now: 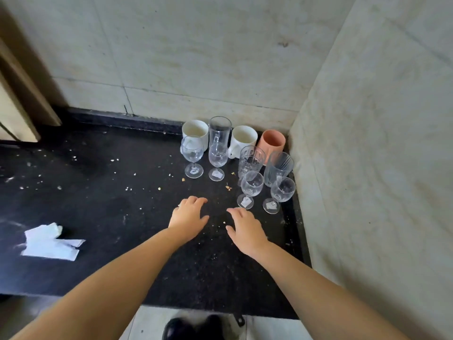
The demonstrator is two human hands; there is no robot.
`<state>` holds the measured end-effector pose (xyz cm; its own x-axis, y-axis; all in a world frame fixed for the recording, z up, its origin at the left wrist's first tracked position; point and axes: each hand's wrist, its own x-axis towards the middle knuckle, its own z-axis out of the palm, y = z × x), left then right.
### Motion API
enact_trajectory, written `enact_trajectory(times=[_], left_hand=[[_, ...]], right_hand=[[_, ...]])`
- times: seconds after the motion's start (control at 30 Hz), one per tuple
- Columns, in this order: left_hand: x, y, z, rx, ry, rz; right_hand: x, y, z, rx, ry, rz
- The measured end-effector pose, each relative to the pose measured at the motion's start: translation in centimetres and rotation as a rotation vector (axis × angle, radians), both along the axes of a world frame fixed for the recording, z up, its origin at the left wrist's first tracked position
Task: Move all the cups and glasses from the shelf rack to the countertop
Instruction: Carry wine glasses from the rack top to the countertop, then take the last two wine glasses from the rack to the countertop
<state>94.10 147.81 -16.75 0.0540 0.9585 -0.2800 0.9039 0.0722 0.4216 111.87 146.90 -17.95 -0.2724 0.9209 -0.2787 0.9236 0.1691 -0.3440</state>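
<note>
Several cups and glasses stand in the far right corner of the black countertop (122, 192). Two white mugs (195, 130) (242, 141) and a pink cup (272, 142) line the back wall, with a tall clear glass (220, 130) between the mugs. In front stand two stemmed glasses (193, 155) (217, 160), two tall ribbed tumblers (252, 160) (278, 166) and two more stemmed glasses (250, 188) (282, 193). My left hand (188, 215) and my right hand (245, 228) hover over the counter just in front of them, fingers spread, holding nothing. No shelf rack is in view.
Crumpled white paper (50, 242) lies on the counter's left part. Crumbs are scattered across the black surface. Marble walls close the back and the right side. A wooden frame (22, 104) stands at far left. My shoes (193, 327) show below the counter's front edge.
</note>
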Motion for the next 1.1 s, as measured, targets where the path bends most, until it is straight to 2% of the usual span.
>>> enact_trajectory(times=[0.17, 0.37, 0.5, 0.7, 0.87, 1.1], left_hand=[[-5.5, -5.0, 1.1, 0.091, 0.188, 0.079], [-11.3, -11.6, 3.1, 0.119, 0.253, 0.245], [-16.1, -20.7, 4.7, 0.122, 0.303, 0.395], [-21.6, -40.0, 4.6, 0.054, 0.354, 0.660], [-23.7, -57.0, 5.3, -0.046, 0.405, 0.958], [-25.4, -73.0, 7.0, -0.089, 0.451, 1.338]], right_hand=[[-5.1, -1.1, 1.6, 0.151, -0.106, 0.303], [-11.3, -3.0, 3.8, 0.194, -0.121, 0.477], [-18.2, -8.1, 4.6, 0.216, -0.093, 0.638], [-28.5, -22.7, 5.3, 0.227, -0.044, 0.936], [-35.7, -37.3, 5.3, 0.224, -0.017, 1.208], [-43.0, -52.9, 6.3, 0.253, 0.008, 1.537]])
